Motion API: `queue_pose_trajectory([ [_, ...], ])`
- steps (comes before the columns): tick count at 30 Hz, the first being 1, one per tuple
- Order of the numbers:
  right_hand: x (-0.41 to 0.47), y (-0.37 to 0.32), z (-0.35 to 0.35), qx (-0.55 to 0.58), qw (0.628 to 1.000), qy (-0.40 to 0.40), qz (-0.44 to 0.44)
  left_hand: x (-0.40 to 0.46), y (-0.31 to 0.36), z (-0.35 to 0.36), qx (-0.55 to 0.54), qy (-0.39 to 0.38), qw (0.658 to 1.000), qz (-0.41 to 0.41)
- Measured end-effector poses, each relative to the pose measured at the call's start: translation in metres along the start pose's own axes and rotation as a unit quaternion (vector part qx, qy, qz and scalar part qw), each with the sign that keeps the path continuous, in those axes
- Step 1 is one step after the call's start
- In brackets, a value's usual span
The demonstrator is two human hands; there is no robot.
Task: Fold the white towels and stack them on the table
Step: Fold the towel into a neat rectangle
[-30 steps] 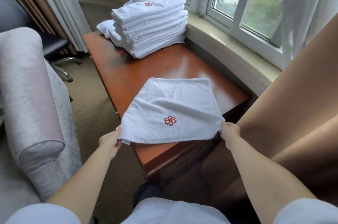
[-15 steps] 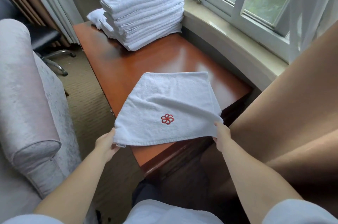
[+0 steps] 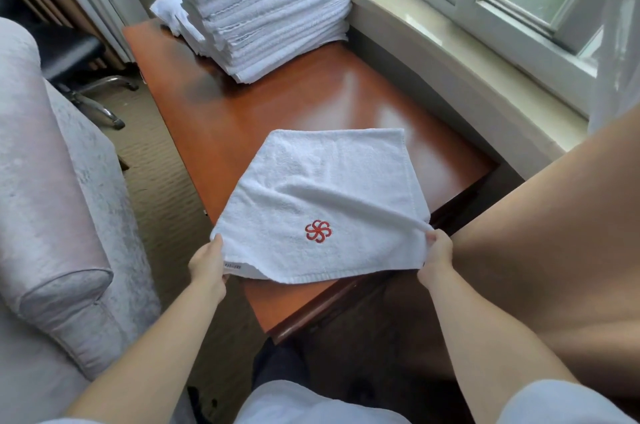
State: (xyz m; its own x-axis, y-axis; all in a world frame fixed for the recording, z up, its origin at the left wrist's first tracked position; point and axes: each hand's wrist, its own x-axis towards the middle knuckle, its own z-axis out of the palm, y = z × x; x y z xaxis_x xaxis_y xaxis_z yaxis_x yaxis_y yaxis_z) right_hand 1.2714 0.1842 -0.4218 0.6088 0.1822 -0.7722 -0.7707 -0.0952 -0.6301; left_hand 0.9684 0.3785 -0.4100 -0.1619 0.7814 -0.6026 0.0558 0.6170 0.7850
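Gripping the two near corners of a folded white terry towel with a red embroidered flower emblem (image 3: pixel 318 209), both bare hands sit at the front edge of the glossy reddish-brown wooden table (image 3: pixel 263 112). Left hand (image 3: pixel 207 264): at 7 o'clock of the towel, fingers closed over the near-left corner, thumb on top, a small sewn label showing just beside it. Right hand (image 3: pixel 437 255): at 4 o'clock of the towel, pinched shut on the near-right corner, which is pulled up slightly so a taut ridge runs from it across the cloth toward 10 o'clock.

Towel position: far half lies flat on the table; near edge is raised a little and hangs just past the left side of the tabletop. Emblem faces up, nearer the front edge.

Tall stack of folded white towels (image 3: pixel 266 8): at 12 o'clock on the table, well apart from the held towel, top piece showing the same red emblem. A few looser white pieces stick out on the stack's 9 o'clock side.

Surroundings: pale grey velvet armchair arm (image 3: pixel 52 215) at 9 o'clock; cream window sill (image 3: pixel 450 53) at 2 o'clock; tan curtain fabric (image 3: pixel 554 233) at 3 o'clock, touching the right forearm.
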Motion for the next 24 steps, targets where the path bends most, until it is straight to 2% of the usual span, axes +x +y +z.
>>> queue_pose_trajectory([
  [7, -0.006, 0.02, -0.016, -0.07, 0.998, -0.003, -0.004, 0.003, -0.005, -0.004, 0.007, 0.013, 1.0, -0.006],
  [12, -0.025, 0.004, -0.015, -0.11, 0.993, 0.006, -0.035, -0.01, 0.017, -0.006, -0.04, 0.064, 0.997, -0.007],
  [17, -0.072, -0.08, 0.043, -0.025, 0.99, -0.082, -0.114, -0.038, 0.107, 0.033, -0.128, -0.027, 0.99, 0.061],
  [21, -0.121, -0.142, 0.096, 0.084, 0.963, -0.178, -0.185, -0.066, 0.19, 0.056, -0.217, -0.113, 0.964, 0.107],
  [24, -0.153, -0.191, 0.12, 0.135, 0.945, -0.149, -0.257, -0.081, 0.247, 0.057, -0.28, -0.136, 0.939, 0.146],
])
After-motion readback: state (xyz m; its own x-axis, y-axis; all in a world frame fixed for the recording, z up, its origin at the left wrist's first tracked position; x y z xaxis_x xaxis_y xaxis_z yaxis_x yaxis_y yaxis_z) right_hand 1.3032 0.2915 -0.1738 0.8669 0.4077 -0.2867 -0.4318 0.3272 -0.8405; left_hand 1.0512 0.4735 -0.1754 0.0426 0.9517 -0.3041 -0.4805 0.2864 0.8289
